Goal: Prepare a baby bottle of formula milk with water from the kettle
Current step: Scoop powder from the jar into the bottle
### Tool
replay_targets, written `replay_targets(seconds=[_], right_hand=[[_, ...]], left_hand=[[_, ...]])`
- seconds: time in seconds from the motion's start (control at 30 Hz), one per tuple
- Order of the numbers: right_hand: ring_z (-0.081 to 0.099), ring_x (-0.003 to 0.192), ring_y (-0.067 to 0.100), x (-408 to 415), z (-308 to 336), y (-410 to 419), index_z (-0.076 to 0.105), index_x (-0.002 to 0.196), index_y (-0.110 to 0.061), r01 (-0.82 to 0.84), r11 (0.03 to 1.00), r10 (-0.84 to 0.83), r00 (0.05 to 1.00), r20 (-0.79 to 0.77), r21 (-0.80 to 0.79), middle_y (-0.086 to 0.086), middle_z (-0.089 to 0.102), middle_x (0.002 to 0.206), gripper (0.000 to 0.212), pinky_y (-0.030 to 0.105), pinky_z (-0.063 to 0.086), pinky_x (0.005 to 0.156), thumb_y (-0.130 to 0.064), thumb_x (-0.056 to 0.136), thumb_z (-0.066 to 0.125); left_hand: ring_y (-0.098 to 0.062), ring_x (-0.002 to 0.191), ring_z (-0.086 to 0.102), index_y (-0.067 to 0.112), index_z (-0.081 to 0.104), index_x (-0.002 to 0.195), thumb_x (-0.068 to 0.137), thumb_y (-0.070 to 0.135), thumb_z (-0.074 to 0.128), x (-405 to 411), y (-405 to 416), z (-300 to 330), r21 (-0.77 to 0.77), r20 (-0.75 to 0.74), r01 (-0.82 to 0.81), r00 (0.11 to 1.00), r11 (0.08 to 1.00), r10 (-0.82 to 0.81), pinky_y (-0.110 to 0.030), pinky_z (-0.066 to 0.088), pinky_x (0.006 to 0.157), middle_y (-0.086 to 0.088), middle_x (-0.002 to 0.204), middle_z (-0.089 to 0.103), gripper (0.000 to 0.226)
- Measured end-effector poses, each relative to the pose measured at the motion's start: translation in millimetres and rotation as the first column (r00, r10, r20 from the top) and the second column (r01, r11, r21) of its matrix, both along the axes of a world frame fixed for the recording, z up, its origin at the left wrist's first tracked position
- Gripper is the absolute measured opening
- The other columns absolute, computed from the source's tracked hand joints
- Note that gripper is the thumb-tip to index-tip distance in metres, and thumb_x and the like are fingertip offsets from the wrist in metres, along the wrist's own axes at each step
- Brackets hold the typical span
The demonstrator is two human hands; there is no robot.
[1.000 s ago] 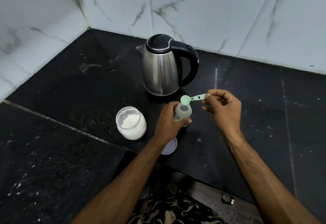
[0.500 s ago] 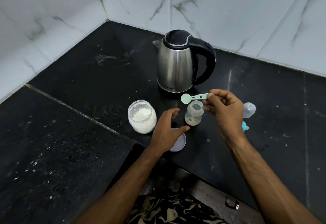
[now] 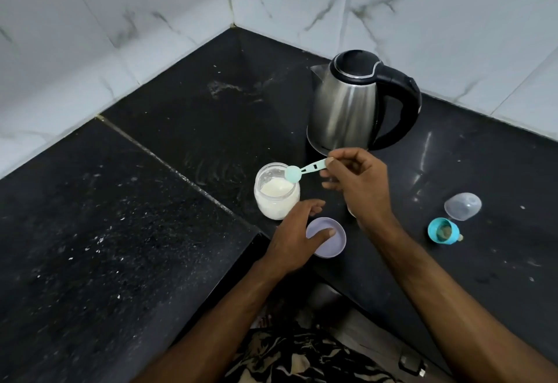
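An open glass jar [image 3: 276, 194] of white formula powder stands on the black counter. My right hand [image 3: 359, 183] pinches the handle of a pale green scoop [image 3: 305, 170], whose bowl hovers over the jar's right rim. My left hand [image 3: 294, 236] rests open over the lilac jar lid [image 3: 327, 237], fingertips touching it, just in front of the jar. The baby bottle is almost wholly hidden behind my right hand. The steel kettle [image 3: 347, 105] with black lid and handle stands behind. The bottle's teal ring with teat [image 3: 444, 230] and clear cap [image 3: 462, 206] lie to the right.
The black stone counter [image 3: 151, 201] runs into a corner of white marble-tiled walls [image 3: 120, 35]. Its front edge makes an inner corner right below my left hand. White specks dust the surface. A small dark object [image 3: 412, 363] lies low at the bottom right.
My left hand let go of the bottle and came down onto the lilac lid. My right hand carried the scoop left from above the bottle to the jar. The view swung left.
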State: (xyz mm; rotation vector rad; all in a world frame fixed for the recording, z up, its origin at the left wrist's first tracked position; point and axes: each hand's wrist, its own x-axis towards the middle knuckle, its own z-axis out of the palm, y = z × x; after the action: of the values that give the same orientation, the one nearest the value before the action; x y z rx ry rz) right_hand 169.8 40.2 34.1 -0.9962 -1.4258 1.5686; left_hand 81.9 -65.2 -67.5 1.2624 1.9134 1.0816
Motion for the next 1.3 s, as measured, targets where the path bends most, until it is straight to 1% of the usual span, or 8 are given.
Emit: replay_targets(seconds=[0.13, 0.23, 0.4, 0.57, 0.9, 1.0, 1.17, 1.3], right_hand=[[0.070, 0.069, 0.010, -22, -5, -5, 0.069, 0.092, -0.015, -0.068, 0.984, 0.038, 0.983, 0.177, 0.165, -0.001, 0.072, 0.079, 0.008, 0.021, 0.052, 0.053, -0.007, 0.089, 0.067], [0.067, 0.073, 0.004, -38, -9, -9, 0.069, 0.087, -0.024, -0.166, 0.936, 0.047, 0.933, 0.357, 0.309, -0.013, 0.069, 0.077, 0.011, 0.022, 0.054, 0.067, -0.013, 0.085, 0.068], [0.062, 0.074, 0.003, -55, -17, -17, 0.068, 0.085, -0.027, -0.307, 0.885, 0.068, 0.829, 0.555, 0.350, -0.016, 0.067, 0.077, 0.006, 0.026, 0.051, 0.070, -0.022, 0.085, 0.066], [0.066, 0.087, 0.011, -60, -14, -21, 0.068, 0.092, -0.025, -0.398, 0.859, 0.066, 0.708, 0.703, 0.320, -0.011, 0.071, 0.090, 0.007, 0.035, 0.054, 0.080, -0.026, 0.087, 0.062], [0.067, 0.088, 0.021, -66, -17, -24, 0.065, 0.096, -0.025, -0.469, 0.829, 0.063, 0.619, 0.783, 0.304, -0.003, 0.073, 0.096, 0.009, 0.040, 0.056, 0.080, -0.028, 0.092, 0.057], [0.067, 0.086, 0.023, -64, -17, -25, 0.064, 0.098, -0.022, -0.501, 0.793, 0.036, 0.606, 0.795, 0.346, -0.001, 0.072, 0.096, 0.013, 0.039, 0.055, 0.077, -0.029, 0.094, 0.053], [0.067, 0.084, 0.023, -61, -16, -25, 0.066, 0.099, -0.024, -0.528, 0.761, 0.002, 0.583, 0.813, 0.377, -0.002, 0.073, 0.094, 0.017, 0.043, 0.056, 0.076, -0.030, 0.095, 0.051], [0.067, 0.083, 0.020, -55, -12, -20, 0.067, 0.096, -0.024, -0.493, 0.778, -0.015, 0.606, 0.796, 0.390, -0.004, 0.073, 0.091, 0.016, 0.038, 0.056, 0.076, -0.028, 0.094, 0.052]], left_hand=[[-0.007, 0.113, 0.057, 0.023, 0.051, 0.130, 0.084, 0.051, 0.067, 0, -3, 3, -0.013, 0.008, -0.017, 1.000, 1.000, 0.017, -0.038, 0.050, 0.097, 0.009, 0.124, 0.060, 0.057], [-0.010, 0.111, 0.058, 0.020, 0.052, 0.126, 0.082, 0.058, 0.061, 2, -3, 7, -0.021, 0.008, -0.014, 1.000, 1.000, 0.014, -0.038, 0.051, 0.096, 0.005, 0.122, 0.062, 0.059], [-0.016, 0.124, 0.055, 0.012, 0.049, 0.138, 0.078, 0.064, 0.052, 4, -2, 9, -0.059, 0.012, -0.010, 1.000, 0.998, 0.011, -0.038, 0.045, 0.106, -0.004, 0.136, 0.059, 0.080], [-0.022, 0.123, 0.057, 0.007, 0.053, 0.133, 0.087, 0.041, 0.062, 3, 0, 10, -0.069, 0.042, -0.013, 0.999, 0.998, 0.016, -0.040, 0.045, 0.106, -0.011, 0.132, 0.061, 0.058], [-0.017, 0.113, 0.061, 0.006, 0.064, 0.117, 0.082, 0.009, 0.078, -2, 8, -5, -0.137, -0.005, 0.080, 0.997, 0.987, -0.082, -0.034, 0.047, 0.101, -0.009, 0.119, 0.068, 0.037], [-0.022, 0.115, 0.060, 0.004, 0.063, 0.118, 0.089, 0.010, 0.070, -2, 8, -2, -0.151, -0.050, 0.085, 0.994, 0.985, -0.094, -0.039, 0.047, 0.103, -0.013, 0.121, 0.067, 0.030], [-0.029, 0.128, 0.052, -0.001, 0.053, 0.131, 0.096, 0.012, 0.062, -1, 10, 6, -0.209, -0.071, 0.109, 0.990, 0.972, -0.126, -0.029, 0.038, 0.106, -0.018, 0.134, 0.058, 0.038], [-0.019, 0.125, 0.051, -0.002, 0.051, 0.133, 0.094, 0.030, 0.052, 3, 12, 13, -0.227, -0.007, 0.073, 0.997, 0.971, -0.077, -0.015, 0.031, 0.095, -0.008, 0.130, 0.056, 0.051]])
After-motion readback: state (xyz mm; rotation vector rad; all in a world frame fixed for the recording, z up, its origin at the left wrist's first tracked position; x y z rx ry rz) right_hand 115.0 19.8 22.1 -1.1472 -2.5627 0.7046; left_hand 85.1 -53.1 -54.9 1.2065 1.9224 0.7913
